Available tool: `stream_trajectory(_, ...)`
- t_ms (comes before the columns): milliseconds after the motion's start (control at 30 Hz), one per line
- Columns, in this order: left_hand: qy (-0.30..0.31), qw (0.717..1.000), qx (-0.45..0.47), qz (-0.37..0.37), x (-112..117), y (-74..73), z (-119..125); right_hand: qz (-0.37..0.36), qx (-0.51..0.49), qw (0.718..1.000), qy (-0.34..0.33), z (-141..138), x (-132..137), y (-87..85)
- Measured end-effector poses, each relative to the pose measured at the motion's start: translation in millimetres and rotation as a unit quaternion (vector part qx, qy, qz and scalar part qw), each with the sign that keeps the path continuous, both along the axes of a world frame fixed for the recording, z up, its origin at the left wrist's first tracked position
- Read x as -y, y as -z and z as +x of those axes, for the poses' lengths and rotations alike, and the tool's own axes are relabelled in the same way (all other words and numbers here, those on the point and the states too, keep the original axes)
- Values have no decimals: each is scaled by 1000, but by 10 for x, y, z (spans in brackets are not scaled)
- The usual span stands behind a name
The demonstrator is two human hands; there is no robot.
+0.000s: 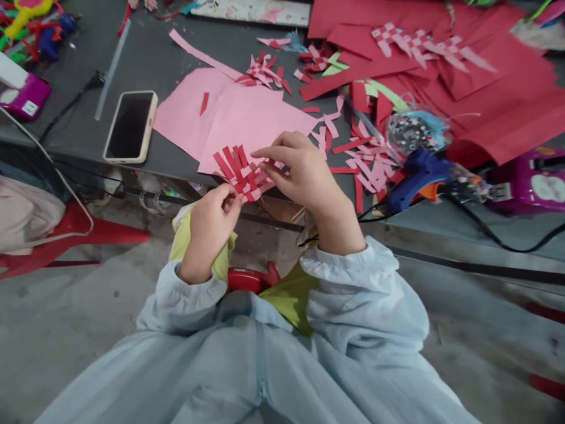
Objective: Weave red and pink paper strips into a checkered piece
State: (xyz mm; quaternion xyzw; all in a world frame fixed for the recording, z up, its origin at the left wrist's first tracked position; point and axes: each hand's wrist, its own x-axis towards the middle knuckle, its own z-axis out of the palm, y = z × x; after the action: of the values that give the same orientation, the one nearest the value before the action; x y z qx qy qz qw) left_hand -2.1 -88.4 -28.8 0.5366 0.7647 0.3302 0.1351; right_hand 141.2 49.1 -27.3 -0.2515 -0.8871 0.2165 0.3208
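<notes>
A small weave of red and pink paper strips (244, 176) is held up at the table's front edge, its loose red ends fanning upward. My left hand (214, 218) pinches the weave's lower left corner between thumb and fingers. Over its right side is my right hand (300, 171), with thumb and index finger at the pink strips; whether they grip a strip is hard to make out. Behind the weave lie pink paper sheets (260, 115), with a short red strip (204, 103) on them.
A phone (130, 126) lies to the left. Cut red and pink strips (368, 165) are heaped at right, near a blue glue gun (419, 176) and a purple box (529, 182). Red sheets (485, 88) cover the back right, with finished woven pieces (419, 44) on top.
</notes>
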Motion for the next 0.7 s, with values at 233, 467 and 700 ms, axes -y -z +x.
stream_trajectory(233,20,997,-74,19,13,53,-18,8,70,997,18,-9,20,40)
stream_trajectory(467,36,994,-90,49,23,79,-39,4,107,994,29,-24,30,38)
stream_trajectory(700,37,995,-43,85,8,73,-53,-10,83,996,22,-53,13,58)
